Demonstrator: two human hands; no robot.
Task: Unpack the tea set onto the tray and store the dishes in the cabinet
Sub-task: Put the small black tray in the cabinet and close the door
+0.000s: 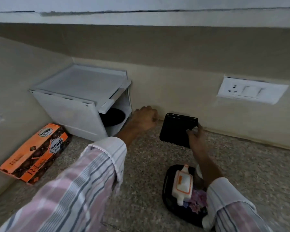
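Square black plate (177,129) held upright on edge on the speckled counter (147,173), near the far wall, just right of the small white cabinet (70,113). Right hand (195,136) grasping it at the near right corner, fingers (190,131) curled over the rim. Left hand (145,118) clenched into a loose fist beside the cabinet's open right side, holding nothing visible, perhaps touching the door edge; cannot tell for certain. Already inside the cabinet: a round black dish (113,117) on the lower level. On the near right, a black tray (167,186) carrying a white teapot with orange trim (183,183), partly hidden by the right sleeve. Orange tea set box (33,153) lying far left against the side wall. Wall socket (252,90) at far right.

Step in hand, by the look of it: storing dishes, with unpacking seemingly done. Next move likely calls for tilting the plate flat, carrying it left past the fist, and sliding it through the narrow opening without knocking the round dish.
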